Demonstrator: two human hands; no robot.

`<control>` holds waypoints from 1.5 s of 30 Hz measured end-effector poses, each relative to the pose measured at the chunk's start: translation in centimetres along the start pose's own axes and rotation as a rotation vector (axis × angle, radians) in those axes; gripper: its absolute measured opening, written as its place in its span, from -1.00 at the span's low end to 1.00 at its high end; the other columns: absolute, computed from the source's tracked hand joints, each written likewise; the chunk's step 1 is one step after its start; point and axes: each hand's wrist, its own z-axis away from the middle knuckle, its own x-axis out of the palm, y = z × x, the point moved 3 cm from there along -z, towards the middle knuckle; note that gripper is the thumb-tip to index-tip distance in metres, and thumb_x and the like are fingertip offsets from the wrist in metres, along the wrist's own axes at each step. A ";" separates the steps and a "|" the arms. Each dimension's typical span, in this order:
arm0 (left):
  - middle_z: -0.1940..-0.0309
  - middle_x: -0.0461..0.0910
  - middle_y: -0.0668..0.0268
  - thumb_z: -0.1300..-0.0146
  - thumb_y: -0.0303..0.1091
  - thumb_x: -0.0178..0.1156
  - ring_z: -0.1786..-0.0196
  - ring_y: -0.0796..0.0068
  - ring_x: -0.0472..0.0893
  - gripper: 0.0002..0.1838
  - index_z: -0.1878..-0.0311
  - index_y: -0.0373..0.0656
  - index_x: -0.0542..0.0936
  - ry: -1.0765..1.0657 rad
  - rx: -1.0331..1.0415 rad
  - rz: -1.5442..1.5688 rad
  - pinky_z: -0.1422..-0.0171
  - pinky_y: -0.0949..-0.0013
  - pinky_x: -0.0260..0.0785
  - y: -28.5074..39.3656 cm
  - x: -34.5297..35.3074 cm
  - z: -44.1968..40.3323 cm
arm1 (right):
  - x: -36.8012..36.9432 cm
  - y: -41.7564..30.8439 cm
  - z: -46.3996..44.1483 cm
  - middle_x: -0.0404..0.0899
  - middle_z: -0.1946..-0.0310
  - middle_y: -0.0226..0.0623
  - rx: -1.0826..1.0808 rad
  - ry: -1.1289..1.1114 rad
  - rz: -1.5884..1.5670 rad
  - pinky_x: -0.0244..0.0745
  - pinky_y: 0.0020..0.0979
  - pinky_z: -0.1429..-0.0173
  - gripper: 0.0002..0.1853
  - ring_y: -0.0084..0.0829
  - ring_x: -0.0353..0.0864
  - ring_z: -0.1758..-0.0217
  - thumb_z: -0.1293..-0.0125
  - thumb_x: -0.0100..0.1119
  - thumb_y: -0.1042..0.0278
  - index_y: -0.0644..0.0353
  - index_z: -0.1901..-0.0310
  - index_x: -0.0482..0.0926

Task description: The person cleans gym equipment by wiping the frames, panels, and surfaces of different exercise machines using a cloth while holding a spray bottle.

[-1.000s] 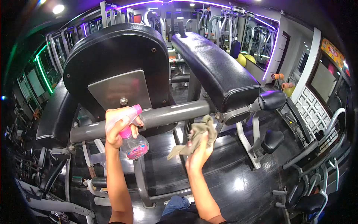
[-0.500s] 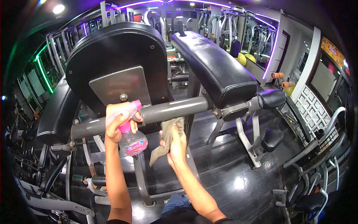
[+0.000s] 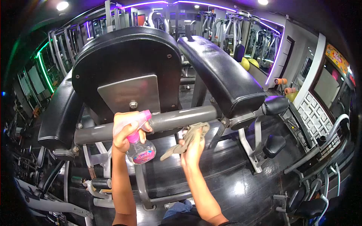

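Note:
My left hand [image 3: 126, 132] is closed around the neck of a clear spray bottle [image 3: 142, 153] with a pink trigger head and a pink-and-blue label. The bottle hangs in front of a grey metal bar [image 3: 184, 116] of a gym machine. In my right hand [image 3: 193, 150] a crumpled olive-grey cloth [image 3: 194, 135] is gripped, close against the lower side of the bar's right part. Above the bar stands a round black backrest [image 3: 124, 56] with a metal plate [image 3: 130, 93] bolted to its back. Whether the cloth touches the bar I cannot tell.
Black padded armrests flank the backrest, one on the right [image 3: 226, 75] and one on the left [image 3: 58, 116]. Another machine's small black seat [image 3: 274, 146] stands to the right. Metal frame legs rise from the glossy dark floor [image 3: 233, 188]. Yellow balls [image 3: 245, 64] lie farther back.
My right hand has moved right along the bar with the cloth. My left hand still holds the spray bottle, and the view has shifted slightly.

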 end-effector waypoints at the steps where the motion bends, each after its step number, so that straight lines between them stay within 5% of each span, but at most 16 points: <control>1: 0.47 0.65 -0.01 -0.27 -0.14 0.09 0.66 0.37 0.61 -0.51 0.34 -0.56 0.62 0.006 -0.002 0.003 0.52 0.46 0.46 0.2 0.0 0.0 | 0.2 0.7 0.5 0.55 0.19 -0.34 0.009 -0.027 -0.005 0.44 -0.49 0.45 -0.71 -0.53 0.58 0.27 -0.60 -0.11 0.10 0.16 -0.03 0.43; 6: 0.52 0.63 -0.12 -0.25 -0.08 0.05 0.72 0.32 0.57 -0.44 0.39 -0.59 0.58 0.022 -0.018 -0.014 0.61 0.40 0.45 0.2 0.1 0.1 | 1.5 2.0 3.1 0.60 0.24 -0.34 0.114 -0.159 0.240 0.48 -0.53 0.49 -0.69 -0.55 0.61 0.40 -0.55 0.01 0.09 0.15 -0.07 0.45; 9: 0.46 0.66 -0.02 -0.26 -0.15 0.10 0.65 0.37 0.60 -0.51 0.32 -0.56 0.62 0.024 -0.029 0.068 0.52 0.45 0.45 0.1 0.0 0.4 | 1.6 1.4 3.8 0.62 0.24 -0.36 0.181 -0.227 0.326 0.54 -0.52 0.43 -0.70 -0.55 0.64 0.34 -0.50 0.13 0.12 0.21 0.00 0.50; 11: 0.46 0.66 -0.03 -0.26 -0.16 0.09 0.65 0.37 0.60 -0.52 0.31 -0.57 0.62 0.029 -0.030 0.077 0.52 0.45 0.45 0.0 0.0 0.5 | 0.8 0.8 3.2 0.63 0.19 -0.37 0.189 -0.444 0.455 0.59 -0.51 0.35 -0.71 -0.57 0.64 0.27 -0.48 0.18 0.16 0.21 -0.02 0.53; 13: 0.46 0.66 -0.03 -0.26 -0.17 0.08 0.65 0.37 0.61 -0.52 0.30 -0.57 0.61 0.032 -0.024 0.080 0.52 0.44 0.46 0.1 0.0 0.5 | 0.6 -2.8 3.6 0.66 0.09 -0.32 0.274 -0.437 0.625 0.59 -0.49 0.05 -0.66 -0.52 0.66 0.14 -0.43 0.21 0.25 0.26 -0.13 0.54; 17: 0.46 0.66 -0.03 -0.26 -0.19 0.09 0.65 0.37 0.61 -0.52 0.20 -0.60 0.62 0.025 -0.038 0.102 0.52 0.43 0.47 0.3 0.4 0.6 | -0.1 -7.7 2.7 0.66 0.02 -0.22 -0.383 -0.346 0.845 0.50 -0.38 -0.16 -0.67 -0.38 0.67 0.01 -0.29 0.18 0.52 0.34 -0.10 0.56; 19: 0.53 0.63 -0.11 -0.25 -0.11 0.03 0.71 0.32 0.59 -0.45 0.41 -0.60 0.58 0.073 -0.025 -0.019 0.59 0.41 0.46 0.5 0.8 0.5 | 1.5 -10.2 2.2 0.61 -0.03 -0.10 -0.867 -0.291 1.166 0.54 -0.31 -0.15 -0.57 -0.16 0.67 -0.06 -0.14 0.21 0.59 0.30 -0.10 0.54; 20: 0.45 0.66 -0.02 -0.26 -0.19 0.09 0.64 0.37 0.61 -0.52 0.18 -0.58 0.62 0.019 -0.015 0.043 0.53 0.44 0.46 0.3 0.6 0.7 | 2.7 -10.6 2.2 0.59 -0.08 -0.15 -0.875 -0.310 1.272 0.56 -0.27 -0.14 -0.56 -0.12 0.66 -0.06 -0.13 0.24 0.56 0.26 -0.10 0.54; 25: 0.44 0.66 -0.01 -0.26 -0.17 0.08 0.63 0.38 0.60 -0.51 0.18 -0.57 0.64 0.113 -0.049 -0.017 0.54 0.45 0.44 1.2 -0.4 2.2 | 6.2 -8.1 2.5 0.52 -0.20 -0.29 -0.831 -0.418 1.558 0.59 -0.13 -0.05 -0.47 -0.06 0.67 -0.01 -0.11 0.35 0.47 0.09 -0.17 0.49; 31: 0.45 0.66 0.02 -0.25 -0.16 0.06 0.61 0.39 0.61 -0.50 0.20 -0.56 0.64 0.142 -0.070 -0.132 0.56 0.46 0.44 2.8 -2.6 2.5 | 8.5 -5.0 4.6 0.47 -0.29 -0.36 -0.810 -0.784 1.542 0.67 -0.22 0.04 -0.35 -0.14 0.71 0.06 -0.04 0.42 0.42 0.05 -0.24 0.46; 33: 0.45 0.66 0.03 -0.26 -0.15 0.06 0.62 0.39 0.60 -0.50 0.19 -0.56 0.64 0.157 -0.112 -0.158 0.56 0.47 0.43 3.1 -3.3 2.3 | 9.1 -4.4 5.1 0.53 -0.22 -0.33 -0.770 -0.760 1.542 0.64 -0.26 -0.05 -0.36 -0.19 0.67 -0.07 0.00 0.40 0.51 0.02 -0.21 0.53; 37: 0.45 0.65 0.02 -0.27 -0.15 0.08 0.64 0.39 0.59 -0.50 0.15 -0.55 0.63 0.156 -0.147 -0.056 0.56 0.48 0.43 3.0 -4.6 2.8 | 8.2 -6.8 3.7 0.59 -0.09 -0.36 -0.744 -0.723 1.513 0.65 -0.29 -0.03 -0.41 -0.20 0.69 -0.02 0.05 0.41 0.53 -0.09 -0.11 0.62; 41: 0.45 0.65 0.01 -0.28 -0.13 0.09 0.66 0.40 0.59 -0.49 0.16 -0.56 0.62 0.103 -0.141 -0.048 0.57 0.48 0.43 2.9 -4.7 3.1 | 4.6 -8.9 1.3 0.55 -0.12 -0.41 -0.955 -0.473 1.521 0.63 -0.26 0.06 -0.45 -0.18 0.69 0.03 0.09 0.43 0.53 -0.02 -0.04 0.62; 45: 0.46 0.66 0.01 -0.28 -0.12 0.09 0.63 0.38 0.61 -0.49 0.25 -0.55 0.64 0.070 -0.135 -0.114 0.57 0.48 0.43 2.8 -3.5 2.6 | 3.3 -8.1 1.9 0.48 0.01 -0.23 -1.137 -0.185 1.411 0.56 -0.21 0.01 -0.48 -0.10 0.61 -0.02 0.11 0.40 0.57 0.04 0.01 0.65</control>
